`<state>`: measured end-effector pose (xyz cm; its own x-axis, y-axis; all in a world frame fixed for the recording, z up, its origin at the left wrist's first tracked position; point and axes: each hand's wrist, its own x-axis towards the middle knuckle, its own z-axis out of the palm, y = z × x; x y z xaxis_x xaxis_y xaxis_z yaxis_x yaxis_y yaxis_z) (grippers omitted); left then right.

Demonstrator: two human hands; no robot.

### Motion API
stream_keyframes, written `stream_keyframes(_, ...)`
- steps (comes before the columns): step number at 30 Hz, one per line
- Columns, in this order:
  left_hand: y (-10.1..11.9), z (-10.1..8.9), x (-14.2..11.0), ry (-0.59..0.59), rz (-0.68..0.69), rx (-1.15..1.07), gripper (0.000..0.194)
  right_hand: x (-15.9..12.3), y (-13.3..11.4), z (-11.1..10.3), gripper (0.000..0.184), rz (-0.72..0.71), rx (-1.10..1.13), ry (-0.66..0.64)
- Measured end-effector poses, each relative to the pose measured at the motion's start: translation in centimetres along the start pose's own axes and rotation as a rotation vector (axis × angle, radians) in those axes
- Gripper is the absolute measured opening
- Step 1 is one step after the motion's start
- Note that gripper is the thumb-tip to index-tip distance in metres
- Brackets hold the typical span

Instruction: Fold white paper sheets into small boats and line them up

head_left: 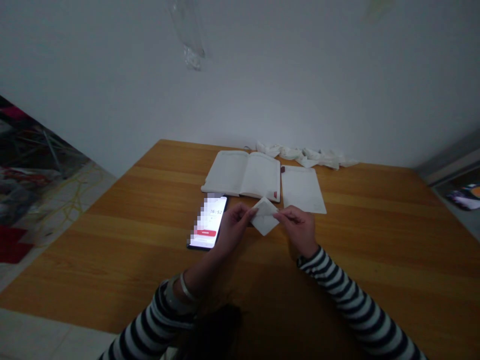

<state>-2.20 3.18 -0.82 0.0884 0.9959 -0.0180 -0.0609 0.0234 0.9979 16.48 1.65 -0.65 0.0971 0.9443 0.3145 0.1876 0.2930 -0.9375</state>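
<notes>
My left hand (234,230) and my right hand (298,228) pinch opposite corners of a folded white paper napkin (264,216), held just above the wooden table (112,250). The napkin is folded into a diamond shape. To the left of my left hand lies a smartphone (207,222) with a lit screen showing a timer-like display and a red button. Beyond my hands are an open notebook (242,175) and a white booklet or sheet (303,189).
A row of crumpled white napkins (303,156) lies along the table's far edge against a white wall (240,75). Cluttered floor (37,190) shows past the table's left edge. A dark strand of hair (213,332) hangs into the lower view.
</notes>
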Motion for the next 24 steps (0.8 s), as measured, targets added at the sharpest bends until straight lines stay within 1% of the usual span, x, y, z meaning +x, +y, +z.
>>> stream_keyframes(4, -0.1, 0.4, -0.2, 0.013, 0.060, -0.016, 0.030, 0.0, -0.4, 0.7, 0.023, 0.129, 0.128, 0.098)
stream_keyframes(6, 0.0, 0.7, -0.3, 0.021, 0.088, -0.025, 0.024, 0.0, -0.6, 1.1, 0.022, 0.189, 0.209, 0.114)
stream_keyframes(7, 0.0, 0.8, -0.4, 0.022, 0.093, -0.026, 0.025, 0.0, -0.7, 1.2, 0.023, 0.214, 0.238, 0.114)
stream_keyframes(9, 0.1, 0.8, -0.4, 0.001, 0.083, -0.010, 0.039, 0.0, -0.8, 1.3, 0.028, 0.250, 0.264, 0.110)
stream_keyframes(10, 0.1, 0.8, -0.4, -0.017, 0.074, 0.014, 0.043, 0.0, -0.7, 1.3, 0.029, 0.261, 0.263, 0.103)
stream_keyframes(11, 0.1, 0.8, -0.3, -0.033, 0.063, 0.048, 0.042, 0.0, -0.6, 1.3, 0.029, 0.267, 0.257, 0.094)
stream_keyframes(14, -0.2, 0.5, -0.2, -0.034, 0.018, 0.178, 0.032, -0.2, -0.2, 1.4, 0.028, 0.281, 0.225, 0.041)
stream_keyframes(16, -0.5, 0.4, -0.2, -0.023, -0.011, 0.229, 0.031, -0.3, 0.1, 1.6, 0.029, 0.307, 0.213, -0.006)
stream_keyframes(20, -1.0, 0.3, -0.4, -0.042, -0.007, 0.212, 0.027, -0.4, 0.5, 1.8, 0.028, 0.356, 0.188, -0.066)
stream_keyframes(22, -0.9, 0.3, -0.4, -0.044, 0.000, 0.206, 0.025, -0.4, 0.7, 1.6, 0.026, 0.355, 0.188, -0.072)
stream_keyframes(24, -0.6, 0.2, -0.3, -0.081, -0.001, 0.179, 0.026, -0.2, 0.8, 1.3, 0.025, 0.344, 0.207, -0.077)
